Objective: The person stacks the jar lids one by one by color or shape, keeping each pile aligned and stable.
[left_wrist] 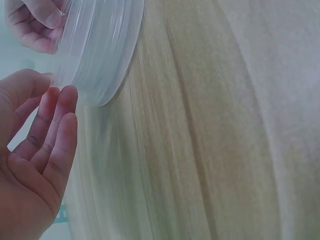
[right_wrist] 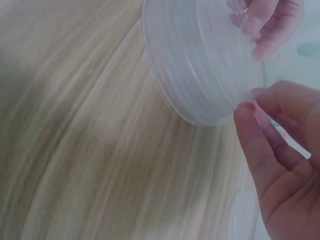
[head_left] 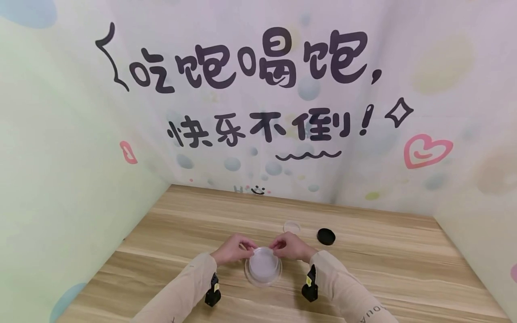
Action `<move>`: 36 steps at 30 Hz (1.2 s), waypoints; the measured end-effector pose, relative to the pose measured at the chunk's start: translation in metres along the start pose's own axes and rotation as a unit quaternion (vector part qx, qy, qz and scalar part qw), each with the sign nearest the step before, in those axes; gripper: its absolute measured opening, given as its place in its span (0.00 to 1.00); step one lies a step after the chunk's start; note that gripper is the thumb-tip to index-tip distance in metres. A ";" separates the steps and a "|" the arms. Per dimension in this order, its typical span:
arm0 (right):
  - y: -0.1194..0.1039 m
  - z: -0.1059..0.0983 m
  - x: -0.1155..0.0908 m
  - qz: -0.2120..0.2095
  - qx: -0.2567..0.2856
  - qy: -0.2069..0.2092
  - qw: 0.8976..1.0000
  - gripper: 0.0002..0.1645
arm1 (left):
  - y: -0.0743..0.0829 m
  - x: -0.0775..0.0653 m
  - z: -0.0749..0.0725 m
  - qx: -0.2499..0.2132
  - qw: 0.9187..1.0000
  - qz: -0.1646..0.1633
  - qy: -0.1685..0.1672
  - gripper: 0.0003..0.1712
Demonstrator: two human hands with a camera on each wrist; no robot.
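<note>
A clear, round plastic container [head_left: 263, 265] with ridged sides stands on the wooden table in front of me. Around its bottom shows a wider clear round rim [head_left: 263, 283]. My left hand [head_left: 233, 249] pinches the upper edge at the left between thumb and fingertips; the left wrist view shows this grip on the thin clear edge [left_wrist: 61, 75] up close. On the opposite side my right hand [head_left: 295, 246] pinches the same upper edge with thumb and forefinger. In the right wrist view, the container's ridged wall [right_wrist: 200, 65] lies beside the right fingertips.
Behind the right hand lies a clear round disc [head_left: 291, 227], with a black round lid [head_left: 326, 236] to its right. Printed cloth walls [head_left: 258, 170] rise at the back and both sides of the wooden table [head_left: 169, 224]. Black wrist cameras hang below both sleeves.
</note>
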State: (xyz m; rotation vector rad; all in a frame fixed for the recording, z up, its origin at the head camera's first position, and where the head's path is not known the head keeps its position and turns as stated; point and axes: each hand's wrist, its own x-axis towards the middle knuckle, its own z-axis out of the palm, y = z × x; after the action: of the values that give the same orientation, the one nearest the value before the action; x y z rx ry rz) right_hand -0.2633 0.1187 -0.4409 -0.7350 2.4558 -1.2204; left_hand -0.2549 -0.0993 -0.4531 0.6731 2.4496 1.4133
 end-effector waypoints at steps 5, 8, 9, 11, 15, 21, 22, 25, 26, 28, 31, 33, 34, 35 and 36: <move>0.001 0.000 0.000 0.001 0.005 -0.002 1.000 0.08 | 0.001 0.000 0.000 0.003 1.000 -0.002 0.001 0.08; 0.002 0.000 0.000 0.005 0.005 -0.003 1.000 0.08 | 0.001 0.000 0.000 0.004 1.000 -0.004 -0.002 0.08; 0.003 0.000 0.000 0.007 0.004 -0.004 1.000 0.08 | 0.000 0.001 0.000 0.003 1.000 -0.005 -0.004 0.08; 0.003 0.000 0.001 0.012 0.002 -0.006 1.000 0.07 | -0.001 0.001 0.001 0.001 1.000 -0.006 -0.008 0.08; 0.003 0.000 0.000 0.014 0.004 -0.007 1.000 0.07 | -0.002 0.001 0.001 -0.009 1.000 -0.010 -0.012 0.09; 0.003 0.000 -0.001 0.016 0.011 -0.003 1.000 0.08 | -0.001 0.000 -0.001 -0.016 1.000 -0.017 -0.020 0.10; 0.004 -0.001 -0.002 0.015 0.018 -0.004 1.000 0.08 | -0.002 0.001 -0.001 -0.016 0.999 -0.019 -0.023 0.10; 0.015 -0.002 -0.001 -0.004 0.039 -0.006 0.999 0.11 | -0.005 0.003 -0.003 -0.010 0.999 -0.033 -0.025 0.11; 0.016 -0.004 -0.001 -0.009 0.045 -0.007 0.999 0.12 | -0.006 0.004 -0.004 -0.007 0.999 -0.039 -0.025 0.12; 0.018 -0.006 -0.003 -0.015 0.052 -0.005 0.999 0.14 | -0.008 0.005 -0.006 -0.002 0.999 -0.049 -0.023 0.13; 0.020 -0.011 -0.005 -0.008 0.046 0.004 0.999 0.14 | -0.007 0.008 -0.008 0.006 0.998 -0.056 -0.016 0.15; 0.012 -0.016 -0.009 0.018 0.041 0.014 0.999 0.12 | -0.005 0.011 -0.009 0.014 0.999 -0.050 -0.007 0.14; 0.012 -0.018 -0.010 0.021 0.035 0.019 0.999 0.12 | -0.003 0.012 -0.009 0.015 0.999 -0.048 -0.003 0.14; 0.013 -0.020 -0.010 0.029 0.035 0.023 0.999 0.11 | -0.002 0.014 -0.009 0.018 0.999 -0.046 0.000 0.14; 0.014 -0.022 -0.011 0.031 0.031 0.028 0.999 0.11 | -0.001 0.016 -0.009 0.023 0.999 -0.043 0.005 0.14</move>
State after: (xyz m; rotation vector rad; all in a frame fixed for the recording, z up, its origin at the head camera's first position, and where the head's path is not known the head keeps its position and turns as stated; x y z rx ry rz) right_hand -0.2689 0.1465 -0.4380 -0.6104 2.4536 -1.3040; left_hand -0.2729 -0.0980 -0.4490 0.5647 2.4941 1.3358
